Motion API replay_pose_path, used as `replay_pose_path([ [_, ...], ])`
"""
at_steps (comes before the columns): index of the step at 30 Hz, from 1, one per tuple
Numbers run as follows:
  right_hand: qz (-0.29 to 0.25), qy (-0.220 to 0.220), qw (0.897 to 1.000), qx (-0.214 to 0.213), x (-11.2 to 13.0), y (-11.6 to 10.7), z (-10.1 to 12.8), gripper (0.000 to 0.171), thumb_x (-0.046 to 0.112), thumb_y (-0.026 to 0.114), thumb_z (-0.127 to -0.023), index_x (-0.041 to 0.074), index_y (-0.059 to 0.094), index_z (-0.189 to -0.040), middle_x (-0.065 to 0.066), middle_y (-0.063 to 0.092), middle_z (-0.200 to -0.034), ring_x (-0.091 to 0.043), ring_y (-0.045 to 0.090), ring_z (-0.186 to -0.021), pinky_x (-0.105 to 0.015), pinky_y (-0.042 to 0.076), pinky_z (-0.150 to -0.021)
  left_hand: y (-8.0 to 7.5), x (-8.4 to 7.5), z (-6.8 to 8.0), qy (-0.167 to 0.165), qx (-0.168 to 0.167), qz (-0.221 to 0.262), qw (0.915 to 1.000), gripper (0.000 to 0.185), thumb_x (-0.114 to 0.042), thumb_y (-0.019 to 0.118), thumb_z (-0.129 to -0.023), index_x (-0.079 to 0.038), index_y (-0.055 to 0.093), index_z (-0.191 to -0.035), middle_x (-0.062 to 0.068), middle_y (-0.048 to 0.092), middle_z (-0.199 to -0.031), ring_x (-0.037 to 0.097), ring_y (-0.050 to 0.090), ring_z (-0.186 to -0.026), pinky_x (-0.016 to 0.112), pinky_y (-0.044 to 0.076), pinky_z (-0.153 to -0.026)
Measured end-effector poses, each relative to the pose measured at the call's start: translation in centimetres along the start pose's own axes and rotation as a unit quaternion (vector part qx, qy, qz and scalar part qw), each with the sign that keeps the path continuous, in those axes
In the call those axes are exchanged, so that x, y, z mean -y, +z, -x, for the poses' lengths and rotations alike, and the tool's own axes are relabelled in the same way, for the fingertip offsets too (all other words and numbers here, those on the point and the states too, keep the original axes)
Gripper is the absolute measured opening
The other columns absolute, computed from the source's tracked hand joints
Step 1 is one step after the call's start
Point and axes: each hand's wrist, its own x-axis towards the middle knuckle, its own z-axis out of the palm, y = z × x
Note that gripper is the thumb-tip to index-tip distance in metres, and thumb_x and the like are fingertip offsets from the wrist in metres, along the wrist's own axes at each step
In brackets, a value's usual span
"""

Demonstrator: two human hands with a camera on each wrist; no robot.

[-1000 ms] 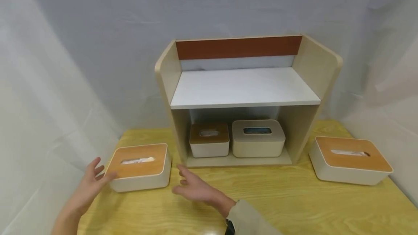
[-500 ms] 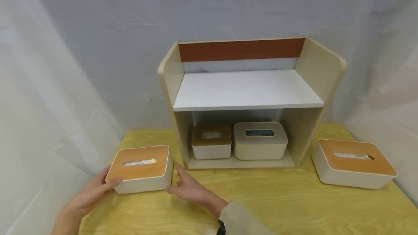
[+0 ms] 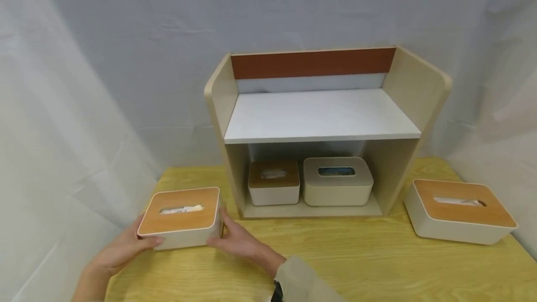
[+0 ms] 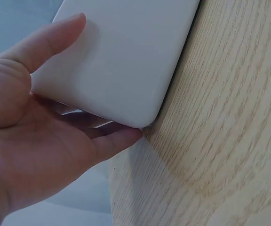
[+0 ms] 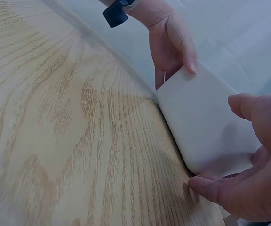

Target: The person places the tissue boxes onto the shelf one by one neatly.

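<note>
At the lower left of the frame, my two hands grasp a wood-topped tissue box (image 3: pixel 178 222), which lies flat on the yellow wood-grain counter (image 3: pixel 335 264). My left hand (image 3: pixel 123 250) grips its left end, thumb on the pale front face, fingers around the side; my right hand (image 3: pixel 241 242) grips the right end in the same way. In the centre stands a two-level shelf unit (image 3: pixel 319 114). Its lower compartment holds a small brown-topped box (image 3: pixel 274 194) and, just beside it, a grey-topped box (image 3: pixel 337 194); its white upper board is bare. Another wood-topped box (image 3: pixel 459 228) sits at the lower right, well apart from my hands. I judge this to be the step of securing the hold, with the box not yet lifted. The next move probably calls for an even squeeze from both ends and a level lift, clearing the shelf unit's side panel.
</note>
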Motion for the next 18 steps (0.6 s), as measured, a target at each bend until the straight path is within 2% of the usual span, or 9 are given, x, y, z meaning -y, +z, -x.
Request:
replay_pose_path([
  [4,-0.004,0.008,1.000,0.012,0.0,-0.1,0.1,0.096,0.019,0.074,-0.089,0.017,0.010,-0.161,-0.018,0.025,-0.161,-0.024,0.062,-0.118,-0.034,0.049,-0.100,0.0,0.1,-0.1,0.013,0.007,-0.002,0.9999,0.086,-0.004,0.062,-0.094,0.006,0.001,-0.155,-0.023,0.056,-0.125,-0.001,0.055,-0.113,0.017,0.046,-0.089],
  [10,-0.026,0.009,0.999,0.038,0.2,-0.2,0.0,0.101,0.016,0.075,-0.089,0.020,0.004,-0.160,-0.020,0.022,-0.161,-0.027,0.058,-0.124,-0.034,0.048,-0.101,0.0,-0.2,-0.1,0.002,0.009,-0.003,1.0000,0.083,-0.005,0.061,-0.095,0.006,0.003,-0.155,-0.016,0.059,-0.124,0.002,0.055,-0.112,0.021,0.047,-0.087],
  [18,-0.034,0.001,0.998,0.051,0.7,0.1,0.3,0.104,0.012,0.075,-0.087,0.019,0.001,-0.160,-0.016,0.008,-0.165,-0.027,0.058,-0.122,-0.033,0.049,-0.099,0.2,-0.9,0.6,0.013,-0.023,-0.041,0.9988,0.085,-0.006,0.064,-0.093,0.004,0.007,-0.156,-0.019,0.057,-0.124,-0.002,0.052,-0.113,0.021,0.045,-0.086],
])
